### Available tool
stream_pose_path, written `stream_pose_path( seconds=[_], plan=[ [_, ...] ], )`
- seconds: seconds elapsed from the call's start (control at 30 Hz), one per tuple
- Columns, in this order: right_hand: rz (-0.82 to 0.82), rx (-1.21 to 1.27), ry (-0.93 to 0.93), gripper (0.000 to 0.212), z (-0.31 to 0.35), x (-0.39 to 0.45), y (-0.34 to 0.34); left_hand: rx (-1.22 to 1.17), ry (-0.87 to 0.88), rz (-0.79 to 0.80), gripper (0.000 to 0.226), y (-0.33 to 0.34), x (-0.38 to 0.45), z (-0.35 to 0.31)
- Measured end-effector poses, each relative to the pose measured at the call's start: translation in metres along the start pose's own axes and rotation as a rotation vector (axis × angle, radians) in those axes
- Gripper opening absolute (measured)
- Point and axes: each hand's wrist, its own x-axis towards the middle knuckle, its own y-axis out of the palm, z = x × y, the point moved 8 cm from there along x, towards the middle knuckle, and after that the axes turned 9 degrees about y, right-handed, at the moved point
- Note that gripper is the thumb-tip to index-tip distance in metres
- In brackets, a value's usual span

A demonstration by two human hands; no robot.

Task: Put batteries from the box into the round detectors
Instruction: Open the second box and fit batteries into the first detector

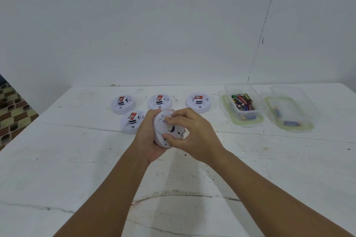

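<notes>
A white round detector is held above the table with its back side turned toward me. My left hand cups it from the left and below. My right hand presses thumb and fingers onto its back cover, near a small opening. Several more white round detectors lie face up behind it, one at far left, one in the middle, one at right and one nearer, each with a red label. A clear plastic box at the right holds several batteries.
A second clear container with one or two small items stands right of the battery box. The white table is scuffed and cracked. A white wall rises behind it. Patterned floor shows past the table's left edge.
</notes>
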Motion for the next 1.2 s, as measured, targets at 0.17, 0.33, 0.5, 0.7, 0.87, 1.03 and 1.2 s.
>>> stream_pose_path(
  seconds=[0.17,0.33,0.5,0.7,0.87,1.03,1.2],
  plan=[
    [-0.026,0.020,0.031,0.056,0.002,-0.001,-0.005,0.023,0.011,0.000,0.040,0.003,0.000,-0.002],
    [-0.016,0.075,0.114,0.063,0.000,-0.001,-0.005,0.053,0.018,-0.015,0.039,0.003,0.001,-0.004],
    [0.047,0.135,0.180,0.058,-0.005,0.003,-0.002,0.033,0.003,-0.008,0.040,0.003,-0.001,-0.003],
    [0.095,0.162,0.168,0.057,0.001,0.010,-0.006,0.035,-0.002,0.037,0.034,0.009,-0.002,-0.007],
    [0.082,0.090,0.232,0.057,-0.003,0.009,-0.004,0.069,0.010,-0.016,0.037,0.002,0.000,-0.007],
    [0.070,0.050,0.264,0.055,-0.002,0.011,-0.006,0.106,0.018,-0.028,0.039,-0.001,0.002,-0.008],
    [0.068,0.056,0.213,0.055,0.002,0.010,-0.004,0.128,0.018,-0.022,0.036,0.003,-0.001,-0.011]
  ],
)
